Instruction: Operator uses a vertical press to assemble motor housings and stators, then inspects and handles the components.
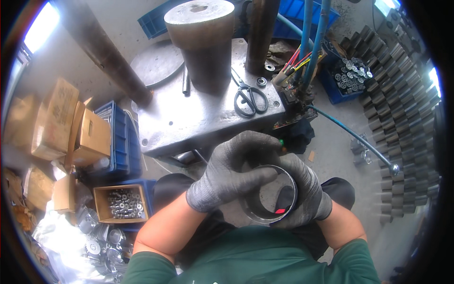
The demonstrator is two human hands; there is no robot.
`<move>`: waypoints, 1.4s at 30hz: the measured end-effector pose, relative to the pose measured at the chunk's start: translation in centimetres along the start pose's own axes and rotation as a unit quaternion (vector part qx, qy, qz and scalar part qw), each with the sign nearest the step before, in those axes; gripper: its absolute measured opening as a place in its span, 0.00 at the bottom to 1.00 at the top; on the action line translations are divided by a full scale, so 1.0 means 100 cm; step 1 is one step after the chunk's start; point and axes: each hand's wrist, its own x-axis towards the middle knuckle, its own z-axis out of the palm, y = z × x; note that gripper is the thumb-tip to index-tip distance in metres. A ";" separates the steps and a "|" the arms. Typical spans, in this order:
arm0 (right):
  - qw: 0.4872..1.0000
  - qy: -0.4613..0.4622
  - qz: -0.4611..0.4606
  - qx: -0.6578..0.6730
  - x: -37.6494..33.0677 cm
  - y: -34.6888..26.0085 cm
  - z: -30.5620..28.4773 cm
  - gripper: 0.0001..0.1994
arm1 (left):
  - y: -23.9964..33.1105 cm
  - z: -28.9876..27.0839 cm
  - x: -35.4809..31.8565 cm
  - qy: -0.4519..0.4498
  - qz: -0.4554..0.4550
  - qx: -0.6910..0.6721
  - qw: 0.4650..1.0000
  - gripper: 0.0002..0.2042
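Note:
Over my lap I hold a short, thin-walled metal sleeve, tilted so that I look through its round opening. My left hand, in a grey knit glove, grips its upper left side, with the thumb across the opening. The gloved right hand wraps round its right side from outside. The fingers of both hands meet at the top of the sleeve, where they partly hide each other. A small red patch shows within the opening; I cannot tell what it is. Behind the fingers peeks a small green spot.
Ahead stands a metal press table with a thick steel cylinder, black-handled scissors and a small bearing ring. A lever with a ball end juts right. Stacked metal sleeves line the right; a parts box sits left.

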 end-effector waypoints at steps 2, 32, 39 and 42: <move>0.993 -0.013 0.048 0.111 0.000 0.002 0.001 0.53 | -0.001 -0.001 0.003 -0.021 0.038 0.080 0.996 0.24; 0.934 0.031 0.236 0.269 0.000 -0.008 -0.005 0.55 | -0.009 -0.015 0.006 0.029 -0.084 -0.069 0.994 0.22; 0.980 0.071 0.105 0.154 -0.010 -0.002 0.006 0.53 | 0.000 -0.004 0.003 0.021 -0.091 -0.039 0.995 0.29; 0.995 0.067 0.072 -0.001 -0.008 -0.006 0.002 0.52 | -0.003 0.000 0.003 0.014 -0.085 -0.025 0.996 0.31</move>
